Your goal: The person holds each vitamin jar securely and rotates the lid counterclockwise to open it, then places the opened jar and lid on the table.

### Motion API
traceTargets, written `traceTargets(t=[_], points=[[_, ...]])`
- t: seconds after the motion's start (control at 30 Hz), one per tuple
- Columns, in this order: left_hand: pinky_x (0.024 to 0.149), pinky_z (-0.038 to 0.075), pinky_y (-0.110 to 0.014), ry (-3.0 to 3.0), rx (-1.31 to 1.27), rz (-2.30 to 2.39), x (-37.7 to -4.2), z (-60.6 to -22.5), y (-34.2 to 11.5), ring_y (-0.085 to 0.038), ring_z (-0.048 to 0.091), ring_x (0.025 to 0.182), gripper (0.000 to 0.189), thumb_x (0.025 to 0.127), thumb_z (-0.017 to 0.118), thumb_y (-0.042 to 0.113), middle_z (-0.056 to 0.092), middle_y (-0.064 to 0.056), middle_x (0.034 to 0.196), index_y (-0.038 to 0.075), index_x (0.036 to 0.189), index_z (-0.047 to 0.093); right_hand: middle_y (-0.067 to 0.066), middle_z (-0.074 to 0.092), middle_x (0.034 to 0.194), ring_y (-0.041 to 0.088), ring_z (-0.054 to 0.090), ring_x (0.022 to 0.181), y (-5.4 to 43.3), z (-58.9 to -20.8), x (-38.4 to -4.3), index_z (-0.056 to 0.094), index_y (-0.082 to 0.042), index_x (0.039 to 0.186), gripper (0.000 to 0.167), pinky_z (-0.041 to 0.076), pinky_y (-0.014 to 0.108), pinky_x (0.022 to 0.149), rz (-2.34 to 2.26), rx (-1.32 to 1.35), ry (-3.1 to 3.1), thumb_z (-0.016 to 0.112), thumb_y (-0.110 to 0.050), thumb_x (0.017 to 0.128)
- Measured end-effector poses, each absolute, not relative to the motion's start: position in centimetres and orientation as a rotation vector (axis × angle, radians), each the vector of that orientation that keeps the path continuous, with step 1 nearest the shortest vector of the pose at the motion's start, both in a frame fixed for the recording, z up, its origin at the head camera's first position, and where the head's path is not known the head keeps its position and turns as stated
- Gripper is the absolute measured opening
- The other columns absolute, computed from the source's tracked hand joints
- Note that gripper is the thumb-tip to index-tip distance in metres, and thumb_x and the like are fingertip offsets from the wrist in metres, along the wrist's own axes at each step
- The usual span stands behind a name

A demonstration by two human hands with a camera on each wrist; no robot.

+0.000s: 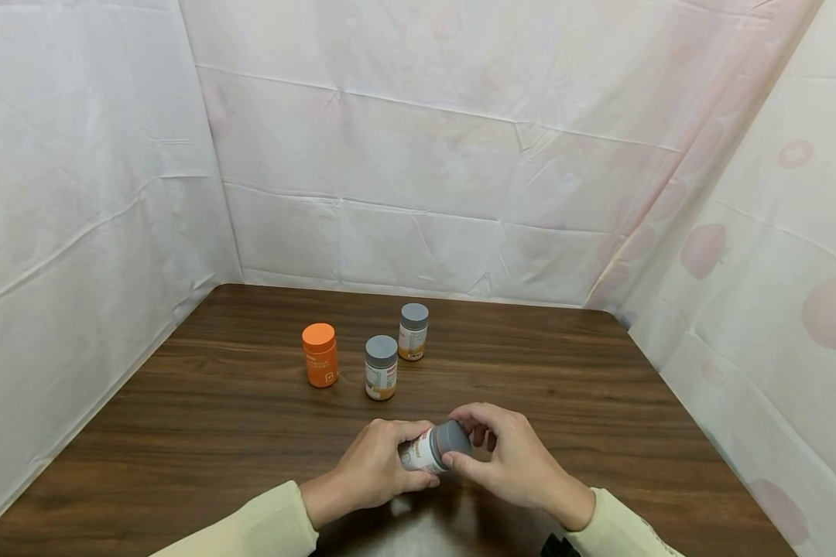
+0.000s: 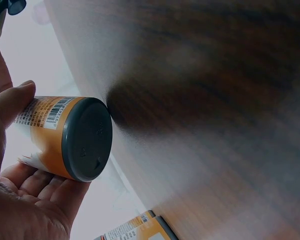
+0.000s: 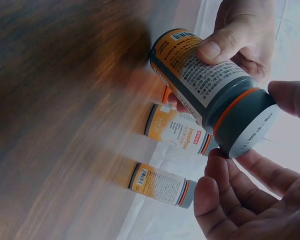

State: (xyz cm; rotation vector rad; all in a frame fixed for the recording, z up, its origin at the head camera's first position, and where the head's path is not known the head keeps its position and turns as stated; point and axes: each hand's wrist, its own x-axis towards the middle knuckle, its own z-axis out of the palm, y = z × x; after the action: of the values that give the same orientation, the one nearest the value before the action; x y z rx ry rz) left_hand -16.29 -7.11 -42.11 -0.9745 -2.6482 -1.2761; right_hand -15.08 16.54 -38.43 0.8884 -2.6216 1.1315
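Between both hands a supplement bottle is held tilted over the front of the table, its grey cap toward the right hand. My left hand grips the bottle's body, thumb on one side and fingers on the other. Its dark base faces the camera in the left wrist view. My right hand pinches the grey cap between thumb and fingers. An orange line shows round the lower edge of the cap in the right wrist view.
Beyond the hands, two more grey-capped bottles, a nearer one and a farther one, stand upright on the brown wooden table. Left of them is an orange bottle. Pale cloth sheets hang round the table.
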Motion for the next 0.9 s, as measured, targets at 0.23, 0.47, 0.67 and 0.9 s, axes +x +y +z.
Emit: traceTargets(t=[0.23, 0.47, 0.67, 0.9], points=[[0.067, 0.05, -0.021, -2.649, -0.972, -1.267, -16.29, -42.16, -7.15, 0.0, 0.06, 0.075, 0.039, 0.075, 0.093, 0.027, 0.066, 0.02, 0.087, 0.036, 0.106, 0.071, -0.011, 0.063, 0.095, 0.016, 0.06, 0.083, 16.64, -38.58, -15.12, 0.069, -0.017, 0.118, 0.044, 0.053, 0.03, 0.068, 1.098, 0.992, -2.529, 0.09, -0.02, 0.08], [0.069, 0.05, -0.021, -2.649, -0.971, -1.267, -16.28, -42.15, -7.16, 0.001, 0.061, 0.077, 0.04, 0.076, 0.093, 0.027, 0.067, 0.019, 0.09, 0.035, 0.108, 0.072, -0.012, 0.064, 0.106, 0.011, 0.06, 0.088, 16.68, -38.5, -15.23, 0.068, -0.015, 0.121, 0.052, 0.054, 0.032, 0.074, 1.087, 1.061, -2.493, 0.09, -0.007, 0.074], [0.071, 0.051, -0.022, -2.643, -0.98, -1.289, -16.18, -42.03, -7.24, 0.001, 0.062, 0.079, 0.042, 0.077, 0.093, 0.027, 0.069, 0.018, 0.094, 0.034, 0.113, 0.073, -0.009, 0.065, 0.119, 0.011, 0.063, 0.095, 16.75, -38.4, -15.39, 0.067, -0.018, 0.123, 0.062, 0.054, 0.03, 0.079, 1.092, 1.162, -2.417, 0.089, 0.004, 0.069], [0.072, 0.051, -0.022, -2.64, -0.979, -1.29, -16.21, -42.14, -7.3, 0.001, 0.062, 0.08, 0.043, 0.077, 0.093, 0.027, 0.07, 0.018, 0.095, 0.033, 0.114, 0.072, -0.007, 0.063, 0.122, 0.014, 0.063, 0.101, 16.7, -38.33, -15.52, 0.065, -0.02, 0.124, 0.068, 0.053, 0.03, 0.08, 1.086, 1.218, -2.38, 0.089, 0.008, 0.067]])
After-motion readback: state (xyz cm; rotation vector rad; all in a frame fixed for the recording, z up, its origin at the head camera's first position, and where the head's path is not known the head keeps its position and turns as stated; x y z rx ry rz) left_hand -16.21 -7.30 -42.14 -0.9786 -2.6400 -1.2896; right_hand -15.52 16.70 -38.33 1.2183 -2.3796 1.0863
